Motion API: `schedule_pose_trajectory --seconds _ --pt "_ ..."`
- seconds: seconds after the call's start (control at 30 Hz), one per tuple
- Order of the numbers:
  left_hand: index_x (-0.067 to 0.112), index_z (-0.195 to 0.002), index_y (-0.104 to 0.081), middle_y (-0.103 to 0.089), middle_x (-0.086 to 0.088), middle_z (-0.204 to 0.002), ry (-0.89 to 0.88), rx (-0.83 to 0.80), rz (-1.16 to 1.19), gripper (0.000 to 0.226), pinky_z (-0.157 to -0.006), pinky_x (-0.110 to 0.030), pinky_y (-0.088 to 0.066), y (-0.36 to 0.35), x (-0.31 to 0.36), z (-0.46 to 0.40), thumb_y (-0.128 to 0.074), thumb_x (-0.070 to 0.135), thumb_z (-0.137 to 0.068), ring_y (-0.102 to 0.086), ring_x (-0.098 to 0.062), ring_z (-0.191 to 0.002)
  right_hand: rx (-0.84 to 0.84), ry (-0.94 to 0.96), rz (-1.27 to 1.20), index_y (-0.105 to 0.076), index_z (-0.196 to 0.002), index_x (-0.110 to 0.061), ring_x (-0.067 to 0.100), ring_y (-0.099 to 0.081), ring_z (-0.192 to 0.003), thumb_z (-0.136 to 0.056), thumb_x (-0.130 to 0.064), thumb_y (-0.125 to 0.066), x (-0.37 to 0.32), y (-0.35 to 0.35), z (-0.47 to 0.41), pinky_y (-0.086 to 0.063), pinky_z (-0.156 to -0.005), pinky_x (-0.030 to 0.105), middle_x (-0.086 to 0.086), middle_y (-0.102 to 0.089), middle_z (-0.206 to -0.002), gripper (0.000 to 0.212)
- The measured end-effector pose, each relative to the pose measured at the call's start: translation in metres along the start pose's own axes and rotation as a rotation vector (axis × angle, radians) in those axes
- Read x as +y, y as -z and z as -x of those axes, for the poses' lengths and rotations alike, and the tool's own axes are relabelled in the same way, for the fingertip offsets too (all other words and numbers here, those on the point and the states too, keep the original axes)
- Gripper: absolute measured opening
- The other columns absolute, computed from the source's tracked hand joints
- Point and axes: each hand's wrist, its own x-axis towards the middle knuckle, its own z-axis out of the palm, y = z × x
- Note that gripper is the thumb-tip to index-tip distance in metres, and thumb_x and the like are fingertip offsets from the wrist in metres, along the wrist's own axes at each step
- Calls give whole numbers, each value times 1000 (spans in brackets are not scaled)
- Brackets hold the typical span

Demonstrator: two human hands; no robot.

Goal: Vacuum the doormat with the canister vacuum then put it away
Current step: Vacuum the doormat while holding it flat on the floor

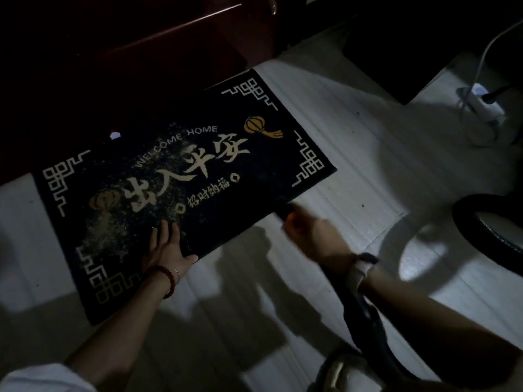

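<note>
Dim tiled floor (325,131) carries the doormat (254,154); left hand (167,247), open flat, pins its near edge while right hand (314,236) grips the vacuum nozzle (283,209) at that edge.

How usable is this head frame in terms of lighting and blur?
Head view: dim overall, top left nearly black; the right hand gripping the black vacuum nozzle is motion-blurred; the left hand on the dark printed doormat is sharper; hard shadows cross the pale floor.
</note>
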Motion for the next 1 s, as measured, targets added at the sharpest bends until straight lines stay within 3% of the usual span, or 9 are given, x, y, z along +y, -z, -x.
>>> schedule_pose_trajectory --seconds 0.1,0.23,0.33,0.47,0.57,0.63,0.73,0.83,1.0 --pt "16 -149 6 16 -4 -156 -1 1 -4 90 -118 -42 -14 0 0 1 -52 48 -88 12 -25 -144 -127 -4 124 -30 -140 -32 28 -62 -87 -92 -43 -47 -11 -2 11 -50 -76 36 6 -64 -103 52" --pt "14 -149 7 17 -4 -156 -7 -5 -2 90 -119 -41 -10 -1 -1 1 -51 48 -89 12 -25 -144 -23 -144 -11 -42 -131 -33 19 -59 -52 -92 -43 -49 26 43 -4 -56 -59 34 6 -67 -93 42" --pt "14 -149 7 17 -5 -156 -6 -15 12 90 -119 -39 -10 -1 -1 1 -52 47 -89 13 -25 -144 119 -247 -64 -43 -133 -29 21 -60 -47 -91 -41 -50 51 59 -17 -53 -48 28 7 -63 -86 43" --pt "14 -149 7 18 -5 -156 1 -15 3 90 -119 -40 -10 -1 0 1 -51 47 -89 13 -25 -144 301 -348 -81 -48 -125 -23 32 -64 -58 -89 -44 -50 72 71 -36 -57 -61 43 15 -66 -91 41" --pt "14 -149 7 18 -4 -156 5 -14 -9 90 -119 -41 -11 -1 0 1 -51 48 -89 13 -25 -144 333 -331 -69 -45 -127 -23 36 -65 -66 -90 -43 -49 64 63 -38 -56 -64 44 17 -66 -98 42" --pt "15 -149 7 17 -4 -156 8 -14 -17 90 -118 -44 -14 -1 0 3 -50 49 -89 12 -25 -144 272 -229 -10 -42 -131 -25 36 -63 -73 -91 -39 -50 44 45 -31 -51 -66 39 17 -66 -97 43" --pt "16 -148 6 17 -2 -156 10 -5 18 87 -115 -48 -15 1 1 6 -51 47 -89 13 -23 -144 84 -36 100 -30 -139 -30 26 -54 -68 -94 -39 -45 -2 3 -7 -37 -61 28 8 -60 -85 49" --pt "16 -149 3 15 0 -157 8 51 56 84 -116 -49 -11 -3 -1 10 -50 46 -90 13 -21 -145 -154 116 143 -21 -141 -34 19 -56 -66 -95 -43 -40 -40 -33 17 -45 -59 31 1 -59 -83 51" --pt "18 -149 -1 11 -2 -157 -25 121 91 86 -117 -48 -3 -19 -28 27 -45 57 -87 9 -20 -145 -59 59 73 -30 -140 -34 28 -63 -90 -91 -46 -47 -33 -17 1 -46 -74 32 4 -64 -97 53"
